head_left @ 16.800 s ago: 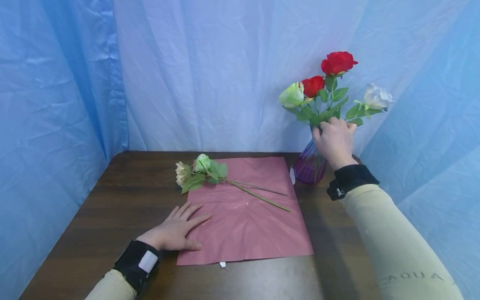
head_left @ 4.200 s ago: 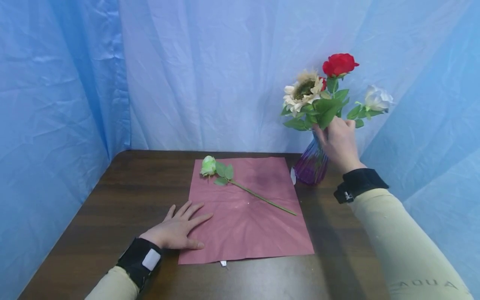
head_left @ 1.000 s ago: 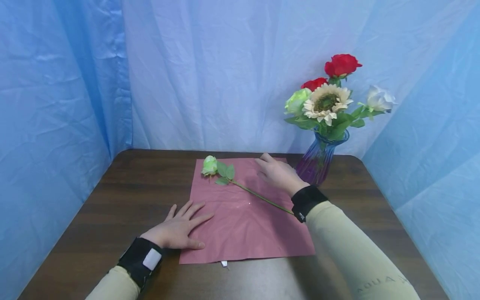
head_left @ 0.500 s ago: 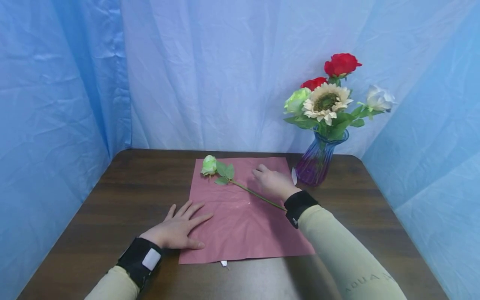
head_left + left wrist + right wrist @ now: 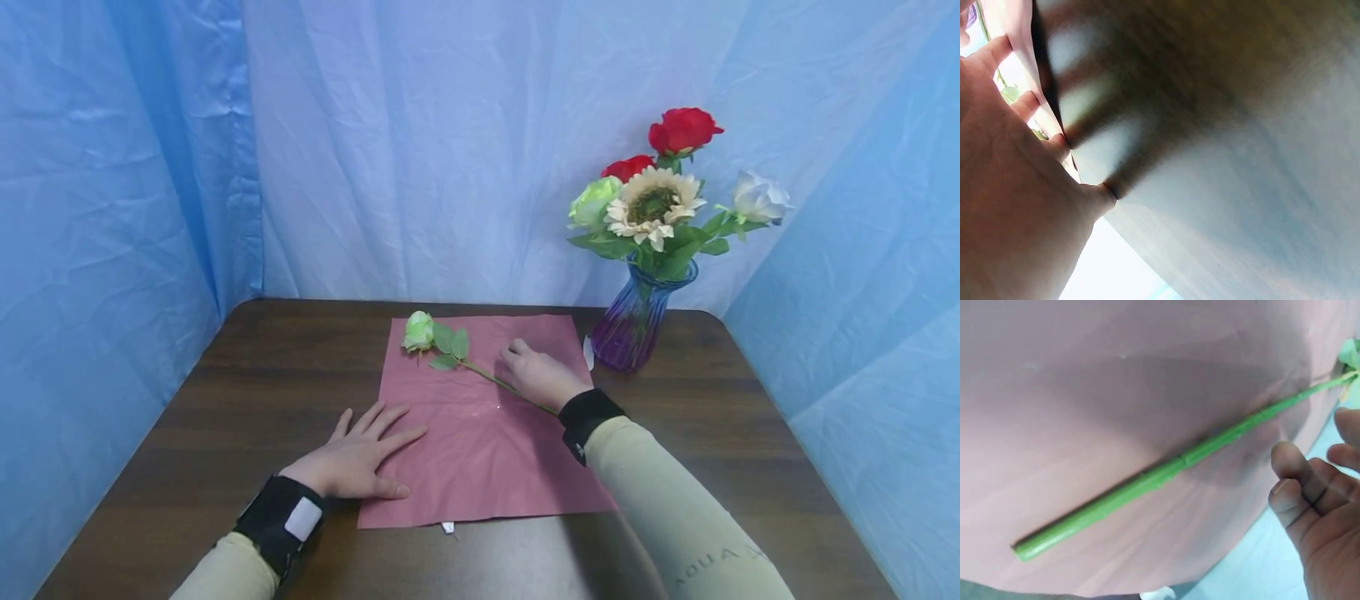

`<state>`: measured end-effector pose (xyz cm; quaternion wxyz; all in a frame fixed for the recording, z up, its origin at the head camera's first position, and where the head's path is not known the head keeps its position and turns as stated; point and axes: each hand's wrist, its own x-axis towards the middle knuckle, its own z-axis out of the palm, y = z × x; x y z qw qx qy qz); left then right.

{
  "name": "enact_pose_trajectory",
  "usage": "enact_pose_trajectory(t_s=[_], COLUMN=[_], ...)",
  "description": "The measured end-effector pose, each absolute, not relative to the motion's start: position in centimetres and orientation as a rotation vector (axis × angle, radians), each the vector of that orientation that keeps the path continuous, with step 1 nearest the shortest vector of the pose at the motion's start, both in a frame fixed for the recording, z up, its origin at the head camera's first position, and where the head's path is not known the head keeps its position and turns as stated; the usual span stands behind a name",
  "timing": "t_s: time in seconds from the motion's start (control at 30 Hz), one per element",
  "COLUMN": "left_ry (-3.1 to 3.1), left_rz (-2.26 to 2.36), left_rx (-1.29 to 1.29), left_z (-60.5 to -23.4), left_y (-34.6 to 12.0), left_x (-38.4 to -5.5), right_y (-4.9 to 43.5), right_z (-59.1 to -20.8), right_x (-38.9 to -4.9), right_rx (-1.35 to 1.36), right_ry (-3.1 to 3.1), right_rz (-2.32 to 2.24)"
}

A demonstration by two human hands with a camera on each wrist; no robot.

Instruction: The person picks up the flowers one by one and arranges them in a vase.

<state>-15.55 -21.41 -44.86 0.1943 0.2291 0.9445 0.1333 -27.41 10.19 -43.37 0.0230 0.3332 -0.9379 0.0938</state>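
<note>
One pale green rose (image 5: 417, 332) lies across the pink sheet of paper (image 5: 480, 467), its bloom at the far left and its stem slanting down to the right. My right hand (image 5: 543, 377) is over that stem; in the right wrist view its loosely bent fingers (image 5: 1288, 461) are apart from the green stem (image 5: 1141, 484) and hold nothing. With fingers spread, my left hand (image 5: 348, 461) rests on the paper's left edge. A blue-purple glass vase (image 5: 633, 325) holds a cream sunflower (image 5: 652, 204), red roses, a green rose and a white rose.
The dark wooden table (image 5: 247, 392) runs back to blue-white curtains (image 5: 420, 167) behind and at both sides. A white tag (image 5: 588, 352) stands out beside the paper near the vase, and a small white piece (image 5: 447, 527) pokes from under its front edge.
The sunflower that lay on the paper now stands in the vase. My right hand has left the vase and moved left and down over the rose's stem; my left hand has hardly moved.
</note>
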Motion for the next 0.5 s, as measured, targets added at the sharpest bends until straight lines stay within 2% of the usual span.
enact_pose_trajectory(t_s=[0.5], left_ry=[2.646], left_rz=[0.387], left_rx=[0.631], left_z=[-44.80], left_y=[-21.39], left_x=[-15.48], right_y=[9.99], right_z=[-43.91], right_x=[-27.30], right_rx=[0.988], right_ry=[-2.976], right_rz=[0.271])
